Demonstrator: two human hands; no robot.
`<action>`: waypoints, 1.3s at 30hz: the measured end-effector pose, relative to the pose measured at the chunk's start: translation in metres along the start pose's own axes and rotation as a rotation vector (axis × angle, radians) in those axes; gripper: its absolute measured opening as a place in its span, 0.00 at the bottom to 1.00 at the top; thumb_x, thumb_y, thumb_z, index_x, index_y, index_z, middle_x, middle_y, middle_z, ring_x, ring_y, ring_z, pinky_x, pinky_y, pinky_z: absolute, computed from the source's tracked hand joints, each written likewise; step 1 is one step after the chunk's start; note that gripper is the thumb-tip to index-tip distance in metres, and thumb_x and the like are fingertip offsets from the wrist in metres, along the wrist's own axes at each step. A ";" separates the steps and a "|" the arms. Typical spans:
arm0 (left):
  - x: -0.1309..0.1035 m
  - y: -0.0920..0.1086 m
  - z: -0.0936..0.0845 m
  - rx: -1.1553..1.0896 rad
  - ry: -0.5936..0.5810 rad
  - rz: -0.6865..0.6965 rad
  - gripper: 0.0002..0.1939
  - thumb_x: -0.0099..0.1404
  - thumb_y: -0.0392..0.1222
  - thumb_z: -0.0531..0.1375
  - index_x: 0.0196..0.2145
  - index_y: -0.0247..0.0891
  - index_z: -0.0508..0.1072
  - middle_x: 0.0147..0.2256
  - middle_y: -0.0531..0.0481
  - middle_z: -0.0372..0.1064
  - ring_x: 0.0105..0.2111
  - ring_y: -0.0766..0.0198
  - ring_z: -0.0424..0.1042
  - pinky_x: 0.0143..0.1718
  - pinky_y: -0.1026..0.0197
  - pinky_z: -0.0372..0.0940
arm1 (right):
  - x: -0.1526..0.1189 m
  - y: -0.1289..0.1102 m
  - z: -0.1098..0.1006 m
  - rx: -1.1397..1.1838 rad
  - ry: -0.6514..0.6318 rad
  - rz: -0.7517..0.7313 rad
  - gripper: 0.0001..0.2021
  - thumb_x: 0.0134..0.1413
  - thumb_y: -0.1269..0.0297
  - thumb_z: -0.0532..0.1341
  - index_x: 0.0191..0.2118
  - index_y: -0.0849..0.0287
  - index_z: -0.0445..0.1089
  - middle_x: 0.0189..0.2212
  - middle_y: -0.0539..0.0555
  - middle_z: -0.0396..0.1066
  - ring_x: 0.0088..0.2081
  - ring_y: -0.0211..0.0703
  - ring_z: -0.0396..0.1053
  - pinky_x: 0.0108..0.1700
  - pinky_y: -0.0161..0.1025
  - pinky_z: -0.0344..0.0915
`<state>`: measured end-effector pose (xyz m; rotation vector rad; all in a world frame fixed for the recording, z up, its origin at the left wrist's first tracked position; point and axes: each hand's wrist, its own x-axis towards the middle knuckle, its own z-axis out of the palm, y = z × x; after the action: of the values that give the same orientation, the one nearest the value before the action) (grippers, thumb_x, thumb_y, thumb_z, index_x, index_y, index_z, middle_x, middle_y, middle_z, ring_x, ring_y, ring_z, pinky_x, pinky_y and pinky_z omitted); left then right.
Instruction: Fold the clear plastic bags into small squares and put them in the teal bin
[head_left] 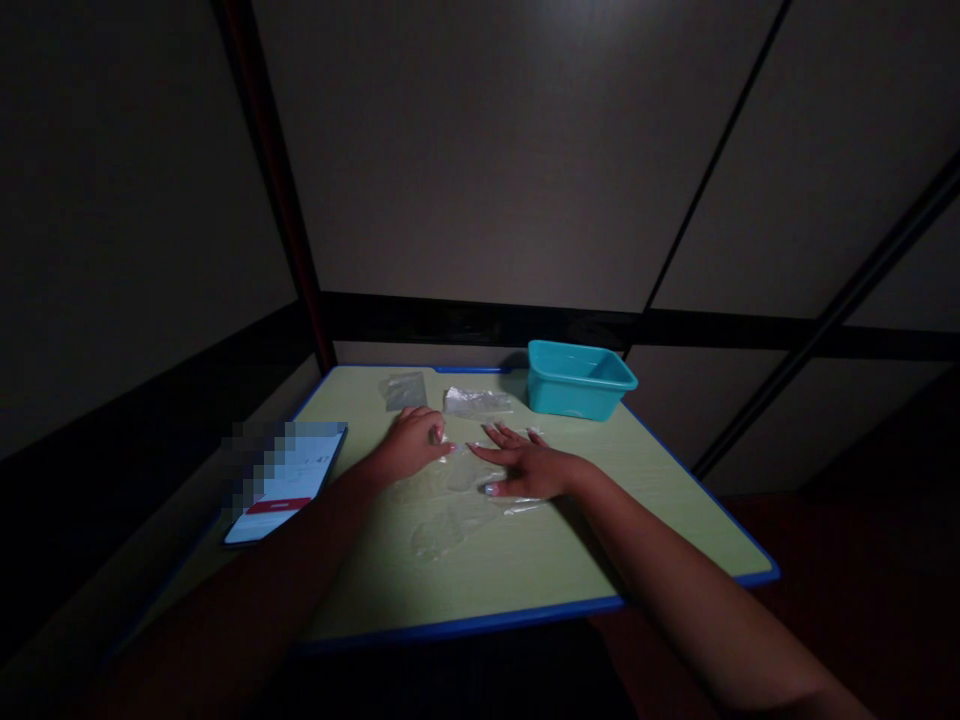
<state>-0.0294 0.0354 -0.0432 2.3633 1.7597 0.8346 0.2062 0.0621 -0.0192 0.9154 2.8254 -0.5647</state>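
Observation:
Clear, crinkled plastic [450,525] lies at the middle of the table. My right hand [525,465] rests on it with the fingers spread. At the plastic's upper left side, my left hand [412,443] is curled, thumb and fingers closed on an edge of it. Beyond my hands lie a folded clear plastic piece [478,402] and, further left, a flat greyish plastic piece [406,391].
A turquoise basket [577,395] stands at the back right of the blue-edged table [525,590]. A tablet with a lit screen [300,475] lies at the left edge, beside my left forearm. Panelled walls rise behind and to the left.

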 end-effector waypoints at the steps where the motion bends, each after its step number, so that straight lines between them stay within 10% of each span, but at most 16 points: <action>1: 0.000 0.000 -0.002 -0.027 -0.002 0.011 0.12 0.51 0.46 0.62 0.23 0.40 0.61 0.31 0.51 0.66 0.38 0.58 0.63 0.41 0.59 0.56 | 0.000 0.000 0.000 -0.005 -0.004 0.001 0.37 0.49 0.38 0.51 0.63 0.43 0.39 0.64 0.55 0.24 0.63 0.55 0.24 0.56 0.64 0.25; 18: -0.001 0.004 -0.022 0.197 -0.002 -0.332 0.13 0.56 0.51 0.57 0.24 0.39 0.62 0.23 0.53 0.63 0.25 0.63 0.64 0.25 0.64 0.52 | -0.001 -0.001 -0.002 -0.003 -0.016 0.019 0.39 0.48 0.37 0.51 0.63 0.42 0.37 0.64 0.53 0.23 0.63 0.56 0.24 0.57 0.64 0.25; 24: -0.007 0.020 -0.020 0.292 0.133 -0.069 0.15 0.60 0.52 0.53 0.34 0.37 0.67 0.37 0.45 0.68 0.41 0.56 0.65 0.42 0.58 0.58 | -0.003 -0.004 -0.004 0.021 0.014 0.001 0.37 0.47 0.37 0.52 0.62 0.40 0.41 0.64 0.52 0.25 0.63 0.55 0.25 0.57 0.63 0.27; 30: -0.022 0.043 -0.001 0.269 -0.185 0.072 0.33 0.62 0.59 0.47 0.60 0.38 0.52 0.62 0.44 0.43 0.62 0.52 0.37 0.58 0.42 0.37 | -0.002 0.001 -0.004 0.069 0.160 -0.013 0.38 0.49 0.41 0.53 0.63 0.43 0.38 0.64 0.53 0.32 0.64 0.53 0.30 0.57 0.64 0.29; 39: -0.030 0.043 0.002 0.387 -0.373 -0.079 0.35 0.64 0.59 0.38 0.61 0.34 0.48 0.62 0.43 0.40 0.62 0.51 0.36 0.56 0.36 0.32 | 0.002 0.004 -0.002 0.048 0.108 -0.011 0.41 0.50 0.39 0.50 0.64 0.54 0.36 0.64 0.56 0.34 0.64 0.51 0.32 0.58 0.61 0.27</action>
<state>0.0034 -0.0056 -0.0398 2.4340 1.9635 0.0278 0.2069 0.0671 -0.0192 0.9676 2.9263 -0.6040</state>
